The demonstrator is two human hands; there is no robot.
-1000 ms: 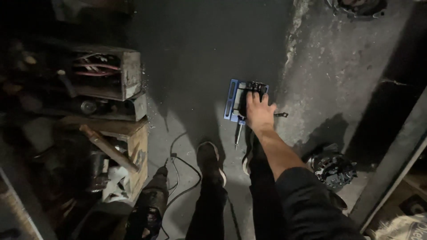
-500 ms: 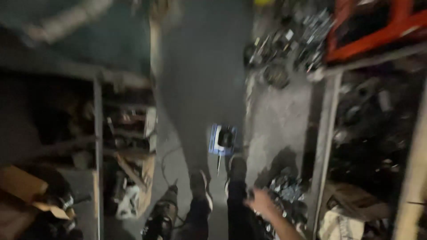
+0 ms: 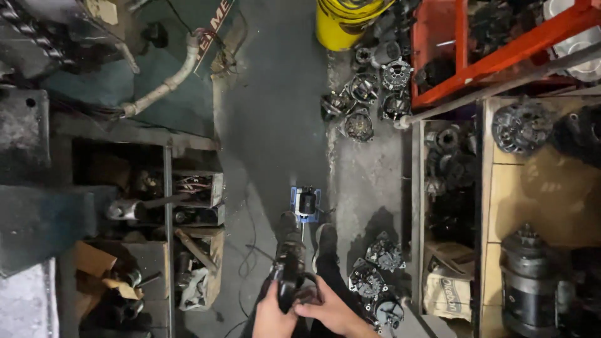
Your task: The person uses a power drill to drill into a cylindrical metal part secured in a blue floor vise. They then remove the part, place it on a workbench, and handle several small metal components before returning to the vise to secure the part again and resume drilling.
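Note:
Both my hands hold a dark power tool [image 3: 288, 266] in front of me at the bottom of the view. My left hand [image 3: 272, 314] grips its handle from the left. My right hand [image 3: 330, 310] closes on it from the right. The tool's nose points away from me, toward the floor. Beyond it, on the grey floor, lies a blue plate [image 3: 314, 195] with a black cylindrical part [image 3: 306, 201] on it. My shoes [image 3: 326, 241] stand just behind the plate.
A yellow bucket [image 3: 343, 24] and several round metal parts [image 3: 364, 103] sit on the floor ahead. A red rack [image 3: 501, 47] and shelves with motors [image 3: 529, 285] line the right. Wooden crates [image 3: 197, 199], a pale pipe [image 3: 164, 87] and a workbench fill the left.
My right hand left the blue plate on the floor. The view rose as I stood up. Both hands now grip the power tool that lay by my feet.

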